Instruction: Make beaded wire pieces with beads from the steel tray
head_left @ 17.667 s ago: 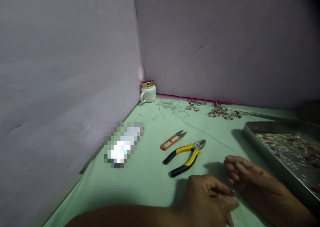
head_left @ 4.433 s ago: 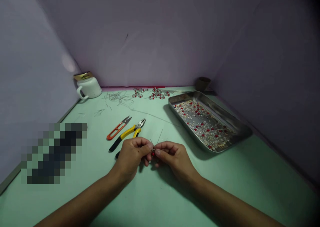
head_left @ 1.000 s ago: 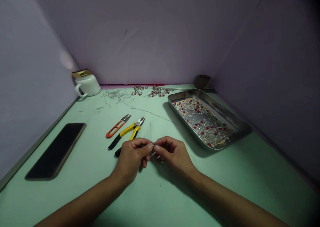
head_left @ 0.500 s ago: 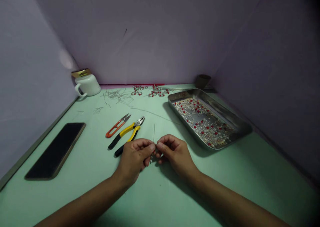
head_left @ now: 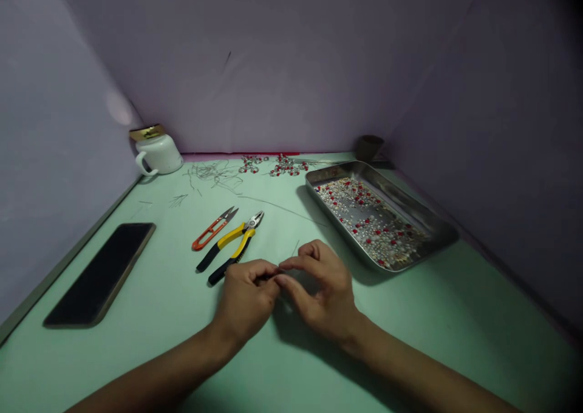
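My left hand (head_left: 250, 297) is closed in a pinch near the middle of the table, its fingertips meeting those of my right hand (head_left: 321, 288). From between them a thin wire (head_left: 296, 248) sticks up and leans to the right. The thumb and forefinger of my right hand pinch at the same spot, the other fingers curled. Whatever sits on the wire at the fingertips is hidden. Combination pliers (head_left: 234, 249) with yellow and black handles lie just left of my left hand, beside orange thread snips (head_left: 214, 229).
At right stands a metal tray (head_left: 450, 234) of red, clear and pale beads. Beaded pieces (head_left: 289, 167) and tangled wire (head_left: 212, 173) lie at the back. A phone (head_left: 102, 273) rests at left, a white mug (head_left: 161, 155) behind it; a dark cup (head_left: 368, 147) stands back right.
The wire has tipped from upright to leaning right. My left hand has turned slightly, and my right hand's thumb and forefinger have stretched out toward the left fingertips.
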Demonstrator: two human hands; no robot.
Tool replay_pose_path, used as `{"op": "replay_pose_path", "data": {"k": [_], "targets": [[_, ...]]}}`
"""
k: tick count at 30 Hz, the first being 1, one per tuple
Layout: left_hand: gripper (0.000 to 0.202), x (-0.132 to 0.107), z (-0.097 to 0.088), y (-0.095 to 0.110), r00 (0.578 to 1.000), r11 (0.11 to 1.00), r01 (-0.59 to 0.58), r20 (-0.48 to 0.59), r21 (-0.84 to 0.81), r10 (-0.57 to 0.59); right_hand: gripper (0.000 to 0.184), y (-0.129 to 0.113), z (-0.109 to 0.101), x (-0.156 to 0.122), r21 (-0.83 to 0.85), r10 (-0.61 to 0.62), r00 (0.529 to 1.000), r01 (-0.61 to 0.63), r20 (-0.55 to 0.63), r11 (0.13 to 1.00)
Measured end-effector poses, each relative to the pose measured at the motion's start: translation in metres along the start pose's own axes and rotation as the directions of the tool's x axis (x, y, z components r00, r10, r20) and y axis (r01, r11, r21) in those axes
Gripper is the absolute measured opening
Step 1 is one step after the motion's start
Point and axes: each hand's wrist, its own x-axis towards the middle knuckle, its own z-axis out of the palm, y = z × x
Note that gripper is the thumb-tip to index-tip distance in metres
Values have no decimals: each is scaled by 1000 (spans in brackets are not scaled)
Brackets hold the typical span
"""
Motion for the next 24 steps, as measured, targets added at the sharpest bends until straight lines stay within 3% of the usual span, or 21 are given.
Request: {"op": "replay_pose_path", "data": {"k": [4,8,12,19,22,24], "targets": [[23,-3,3,-2,992,980,-129,5,149,130,8,-2,0,0,-110,6,996,4,93,994],[24,-1,3,-5,992,975,-125,34,185,121,9,-4,-1,1,-220,-5,986,43,170,975],[20,3,0,-2,994,994,-54,102,94,44,8,-3,3,-1,-9,78,991,-77,106,997],[15,4,1,0,976,989,109,199,-97,-88,12,-6,10,2,287,215,977,-200,-20,937],[13,7,3,-4,963,938,234,190,-256,-189,10,-4,4,7,317,225,959,-162,-172,935],[16,11,2,-7,949,867,311,182,-390,-258,15,2,1,7,376,317,928,-227,-197,898]]}}
